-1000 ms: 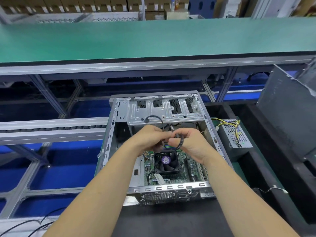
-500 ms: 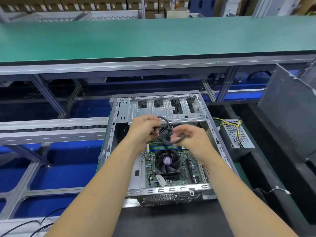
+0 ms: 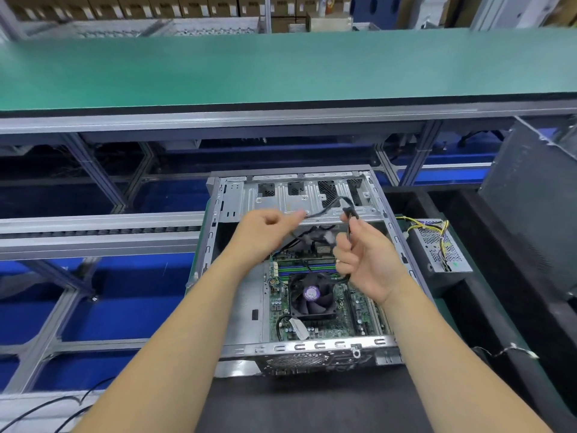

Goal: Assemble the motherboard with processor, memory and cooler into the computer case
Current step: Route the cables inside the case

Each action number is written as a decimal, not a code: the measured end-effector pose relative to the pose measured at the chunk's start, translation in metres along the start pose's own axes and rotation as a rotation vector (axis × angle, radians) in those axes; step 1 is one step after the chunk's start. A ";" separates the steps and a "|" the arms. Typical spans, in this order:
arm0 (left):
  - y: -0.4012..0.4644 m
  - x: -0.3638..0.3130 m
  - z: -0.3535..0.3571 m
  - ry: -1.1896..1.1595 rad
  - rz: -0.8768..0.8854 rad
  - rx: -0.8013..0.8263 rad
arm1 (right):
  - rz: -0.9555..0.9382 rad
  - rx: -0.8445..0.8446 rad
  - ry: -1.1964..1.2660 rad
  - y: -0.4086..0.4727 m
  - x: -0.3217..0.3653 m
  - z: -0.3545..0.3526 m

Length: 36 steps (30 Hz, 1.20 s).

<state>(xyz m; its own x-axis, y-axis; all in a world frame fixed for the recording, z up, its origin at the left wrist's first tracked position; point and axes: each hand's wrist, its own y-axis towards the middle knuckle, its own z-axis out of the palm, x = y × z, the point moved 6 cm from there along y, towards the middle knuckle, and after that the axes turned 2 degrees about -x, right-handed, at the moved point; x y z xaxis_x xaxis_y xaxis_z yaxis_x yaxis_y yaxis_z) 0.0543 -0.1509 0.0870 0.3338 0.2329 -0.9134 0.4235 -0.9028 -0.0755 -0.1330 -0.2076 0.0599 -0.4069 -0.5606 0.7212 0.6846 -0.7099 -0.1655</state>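
Left hand: my left hand [image 3: 265, 232] sits at frame centre over the case, fingers curled, fingertips pinching one end of the thin black cable [image 3: 327, 205]; half a second ago it was lower and close against the other hand.
Right hand: my right hand [image 3: 363, 257] is right of centre, palm towards me, fingers curled round the same cable, which runs down through the fist; the two hands have drawn apart since the earlier frame.
Cable: it now arcs between the hands in front of the drive bay, where before it was bunched in a loop.
Case: the open silver metal computer case [image 3: 218, 245] lies on the dark counter [image 3: 312, 401], centre of frame.
Motherboard: the green motherboard [image 3: 312, 329] lies inside the case, lower centre.
Cooler: the black fan cooler with a purple hub [image 3: 310, 293] sits on the board, below my hands.
Power supply: a grey perforated metal power supply box [image 3: 437, 245] with yellow wires stands just right of the case.
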 end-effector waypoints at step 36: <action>-0.022 -0.071 0.078 1.041 0.808 -0.092 | -0.054 -0.455 -0.939 0.013 0.055 -0.018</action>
<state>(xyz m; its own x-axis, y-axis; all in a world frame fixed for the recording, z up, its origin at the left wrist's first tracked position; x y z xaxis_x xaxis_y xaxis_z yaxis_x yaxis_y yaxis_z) -0.0444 -0.1753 0.1229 0.9873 -0.1518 0.0475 -0.1580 -0.8995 0.4074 -0.1577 -0.2549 0.0850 0.3373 -0.1046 0.9356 0.3073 -0.9271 -0.2145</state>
